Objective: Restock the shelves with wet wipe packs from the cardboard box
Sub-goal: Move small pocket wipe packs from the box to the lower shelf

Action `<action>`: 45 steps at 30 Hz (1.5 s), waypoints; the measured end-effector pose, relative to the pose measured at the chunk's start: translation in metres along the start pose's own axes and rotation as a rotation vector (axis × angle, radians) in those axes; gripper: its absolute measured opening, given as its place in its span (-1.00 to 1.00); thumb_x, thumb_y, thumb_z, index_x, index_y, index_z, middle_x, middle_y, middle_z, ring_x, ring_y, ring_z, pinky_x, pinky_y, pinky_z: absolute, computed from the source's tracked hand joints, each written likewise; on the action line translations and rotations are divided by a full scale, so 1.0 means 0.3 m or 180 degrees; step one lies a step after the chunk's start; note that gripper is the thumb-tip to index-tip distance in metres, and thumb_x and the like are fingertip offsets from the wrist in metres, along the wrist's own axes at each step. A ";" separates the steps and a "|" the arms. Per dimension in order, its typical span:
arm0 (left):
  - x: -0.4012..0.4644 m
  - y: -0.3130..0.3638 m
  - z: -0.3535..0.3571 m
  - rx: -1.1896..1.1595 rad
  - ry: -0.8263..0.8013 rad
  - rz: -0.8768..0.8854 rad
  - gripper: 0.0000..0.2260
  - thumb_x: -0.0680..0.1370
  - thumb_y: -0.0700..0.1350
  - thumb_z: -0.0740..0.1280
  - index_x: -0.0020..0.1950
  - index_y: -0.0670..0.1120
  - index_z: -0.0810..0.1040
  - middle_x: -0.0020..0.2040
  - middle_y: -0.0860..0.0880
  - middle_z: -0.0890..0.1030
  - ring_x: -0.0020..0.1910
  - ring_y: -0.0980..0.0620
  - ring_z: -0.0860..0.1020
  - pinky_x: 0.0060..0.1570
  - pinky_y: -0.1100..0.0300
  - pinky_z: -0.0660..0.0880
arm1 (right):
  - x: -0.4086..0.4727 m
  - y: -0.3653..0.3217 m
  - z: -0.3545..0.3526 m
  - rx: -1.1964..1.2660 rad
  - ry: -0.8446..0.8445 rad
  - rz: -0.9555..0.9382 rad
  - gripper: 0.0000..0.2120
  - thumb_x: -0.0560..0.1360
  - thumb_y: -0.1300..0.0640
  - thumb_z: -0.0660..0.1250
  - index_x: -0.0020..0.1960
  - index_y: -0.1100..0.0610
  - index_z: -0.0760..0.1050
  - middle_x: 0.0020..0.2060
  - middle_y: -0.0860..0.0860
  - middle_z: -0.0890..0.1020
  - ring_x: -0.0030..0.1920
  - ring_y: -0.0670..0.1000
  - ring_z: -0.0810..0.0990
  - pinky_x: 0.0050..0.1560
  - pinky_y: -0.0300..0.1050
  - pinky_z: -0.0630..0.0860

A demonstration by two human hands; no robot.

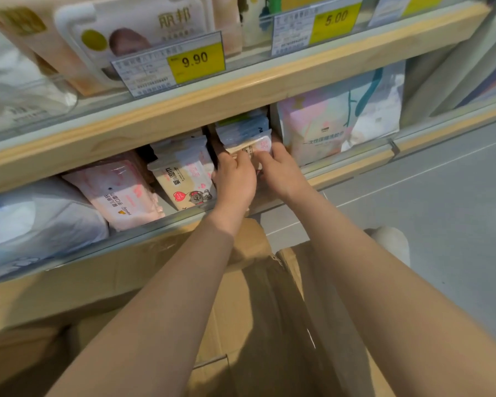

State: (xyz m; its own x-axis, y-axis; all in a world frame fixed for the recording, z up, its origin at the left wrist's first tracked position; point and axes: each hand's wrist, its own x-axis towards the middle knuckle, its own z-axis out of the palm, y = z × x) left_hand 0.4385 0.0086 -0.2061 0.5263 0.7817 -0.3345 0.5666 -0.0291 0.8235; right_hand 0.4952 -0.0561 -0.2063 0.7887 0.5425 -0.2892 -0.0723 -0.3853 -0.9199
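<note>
A small cream and pink wet wipe pack (254, 146) sits at the front of a slot on the lower shelf (161, 224). My left hand (235, 181) and my right hand (281, 170) both grip it from below, fingers curled on its front edge. Behind it stand blue packs (242, 128). To the left lie a cream pack with a bear print (184, 184) and a pink pack (121, 193). The open cardboard box (241, 310) is on the floor under my forearms; its contents are hidden.
The upper shelf's wooden edge (241, 90) hangs just above my hands, carrying price tags 9.90 (195, 60) and 5.00 (335, 20). A large pastel bag (341, 121) stands to the right of the slot. Grey floor (441, 196) lies to the right.
</note>
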 end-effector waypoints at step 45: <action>-0.024 -0.184 -0.310 0.0595 0.0221 0.0206 -0.72 0.61 -0.19 0.14 0.31 -0.22 0.26 0.11 -0.24 0.53 0.14 -0.23 0.50 0.04 0.00 0.43 | -0.093 -0.090 0.251 -0.1099 -0.0332 -0.0257 -0.76 0.62 0.17 0.12 -0.22 0.05 0.21 -0.35 -0.05 0.35 -0.36 -0.16 0.33 -0.44 -0.34 0.25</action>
State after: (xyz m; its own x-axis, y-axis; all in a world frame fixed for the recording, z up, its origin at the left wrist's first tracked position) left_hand 0.3445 0.0624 -0.2064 0.5242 0.8153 -0.2461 0.6443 -0.1907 0.7406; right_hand 0.4292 -0.0047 -0.1933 0.7157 0.6477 -0.2613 0.2120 -0.5578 -0.8024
